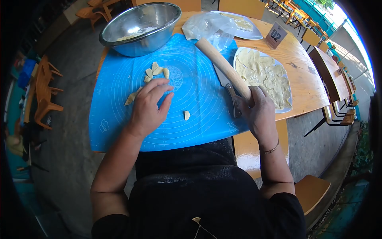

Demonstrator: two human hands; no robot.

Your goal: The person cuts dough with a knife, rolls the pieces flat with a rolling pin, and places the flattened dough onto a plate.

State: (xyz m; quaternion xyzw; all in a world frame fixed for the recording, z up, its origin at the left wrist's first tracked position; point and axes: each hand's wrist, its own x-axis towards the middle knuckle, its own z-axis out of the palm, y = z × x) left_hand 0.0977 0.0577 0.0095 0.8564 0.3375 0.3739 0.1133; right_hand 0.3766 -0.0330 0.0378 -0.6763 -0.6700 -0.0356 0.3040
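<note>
My right hand (pixel 260 111) is wrapped round the lower end of a wooden rolling pin (pixel 223 67), which slants up and away to the left. Beneath the pin lies a knife (pixel 234 101), its dark handle by my fingers. Over the left part of a blue baking mat (pixel 203 89) is my left hand (pixel 149 107), fingers loosely stretched and thumb apart. Small cut pieces of dough (pixel 156 70) sit just beyond its fingertips, and part of that group is hidden behind the hand. One separate bit of dough (pixel 187 115) rests on the mat between my hands.
A large metal bowl (pixel 155 44) stands at the back left. Flattened dough (pixel 262 75) covers a white plate (pixel 290 106) on the right. Behind are a clear plastic bag (pixel 211 26), another plate (pixel 254 35) and a number sign (pixel 275 36). The wooden table (pixel 306 85) has a curved edge.
</note>
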